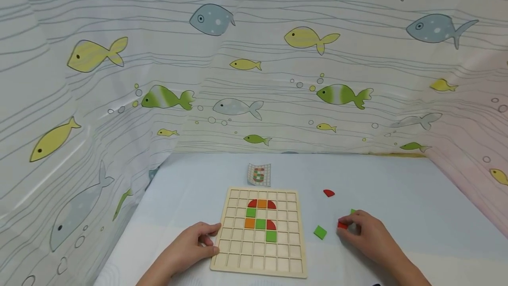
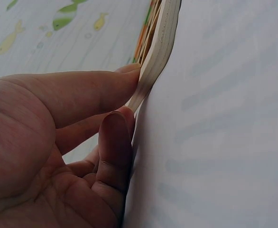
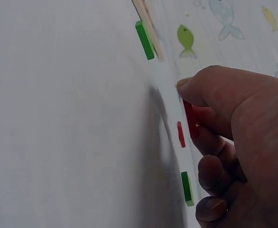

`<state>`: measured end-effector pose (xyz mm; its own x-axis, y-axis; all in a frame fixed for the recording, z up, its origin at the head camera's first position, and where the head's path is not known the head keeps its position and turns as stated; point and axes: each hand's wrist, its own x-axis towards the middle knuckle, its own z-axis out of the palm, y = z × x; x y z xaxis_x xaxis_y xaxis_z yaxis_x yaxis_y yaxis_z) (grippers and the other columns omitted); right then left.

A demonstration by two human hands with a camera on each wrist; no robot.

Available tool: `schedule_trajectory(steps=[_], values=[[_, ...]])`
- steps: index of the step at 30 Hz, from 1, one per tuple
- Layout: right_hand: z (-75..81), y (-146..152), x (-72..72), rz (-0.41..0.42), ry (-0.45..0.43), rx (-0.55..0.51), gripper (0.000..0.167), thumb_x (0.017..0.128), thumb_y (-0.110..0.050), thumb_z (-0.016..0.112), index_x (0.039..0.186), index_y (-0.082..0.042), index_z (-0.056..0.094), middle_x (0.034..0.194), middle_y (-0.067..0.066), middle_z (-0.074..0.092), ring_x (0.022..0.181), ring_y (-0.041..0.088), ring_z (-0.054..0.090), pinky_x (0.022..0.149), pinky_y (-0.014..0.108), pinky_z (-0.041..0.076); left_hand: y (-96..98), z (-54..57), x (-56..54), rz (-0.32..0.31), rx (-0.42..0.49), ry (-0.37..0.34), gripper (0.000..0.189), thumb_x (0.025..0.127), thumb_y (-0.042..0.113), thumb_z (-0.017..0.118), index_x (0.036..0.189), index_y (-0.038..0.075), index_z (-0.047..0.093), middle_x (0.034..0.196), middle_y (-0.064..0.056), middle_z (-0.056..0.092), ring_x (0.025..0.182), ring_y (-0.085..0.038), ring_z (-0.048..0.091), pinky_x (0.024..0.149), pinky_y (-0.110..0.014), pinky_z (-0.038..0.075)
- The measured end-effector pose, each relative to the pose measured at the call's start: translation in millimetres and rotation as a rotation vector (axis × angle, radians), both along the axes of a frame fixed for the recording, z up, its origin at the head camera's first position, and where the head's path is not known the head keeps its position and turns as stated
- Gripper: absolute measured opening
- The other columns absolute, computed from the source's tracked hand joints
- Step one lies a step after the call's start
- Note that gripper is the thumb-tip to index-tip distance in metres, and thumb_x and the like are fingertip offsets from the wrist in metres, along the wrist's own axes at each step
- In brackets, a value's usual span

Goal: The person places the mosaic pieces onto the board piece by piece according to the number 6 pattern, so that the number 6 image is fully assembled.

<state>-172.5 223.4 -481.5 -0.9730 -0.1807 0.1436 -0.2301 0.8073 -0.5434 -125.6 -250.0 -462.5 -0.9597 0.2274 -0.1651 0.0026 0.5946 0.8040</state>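
Note:
A pale wooden grid board point(image 1: 238, 261) lies on the table with red, orange and green tiles set in several of its cells. My left hand point(image 1: 194, 244) holds the board's left edge; the left wrist view shows thumb and fingers at the wooden rim point(image 2: 160, 52). Off to the board's right, my right hand point(image 1: 369, 235) pinches a red tile point(image 3: 189, 118) between thumb and fingers, lifted off the table. Its full outline is hidden by the fingers. Beside that hand lie a green square tile point(image 1: 320, 232), a red quarter-round tile point(image 1: 329, 193) and a partly covered green tile point(image 1: 353, 211).
Behind the board lies a small paper card point(image 1: 259, 175) printed with a coloured grid figure. The pale blue table cover point(image 1: 190, 180) meets fish-printed cloth point(image 1: 238, 92) at the back and sides. A dark object point(image 1: 376, 284) just shows at the bottom edge.

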Motion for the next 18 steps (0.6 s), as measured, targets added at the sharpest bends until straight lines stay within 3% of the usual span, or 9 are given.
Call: schedule_trajectory(steps=[8, 18], values=[[7.6, -11.8, -0.6, 0.065, -0.018, -0.023, 0.021, 0.079, -0.017, 0.083, 0.099, -0.022, 0.077, 0.090, -0.014, 0.058, 0.072, 0.007, 0.048, 0.063, 0.023, 0.044, 0.5, -2.6, -1.1, -0.010, 0.011, 0.006, 0.063, 0.079, 0.027, 0.084, 0.133, 0.005, 0.063, 0.107, 0.001, 0.062, 0.081, -0.014, 0.056, 0.066, -0.026, 0.045], [9.0, -34.1, -0.9, 0.210, 0.064, -0.035, 0.017, 0.081, -0.024, 0.083, 0.096, -0.025, 0.076, 0.092, -0.017, 0.058, 0.072, 0.004, 0.049, 0.063, 0.022, 0.044, 0.3, -1.1, 0.1, -0.006, 0.022, -0.002, 0.062, 0.080, 0.027, 0.084, 0.134, 0.005, 0.063, 0.106, 0.001, 0.061, 0.081, -0.014, 0.056, 0.066, -0.026, 0.045]])
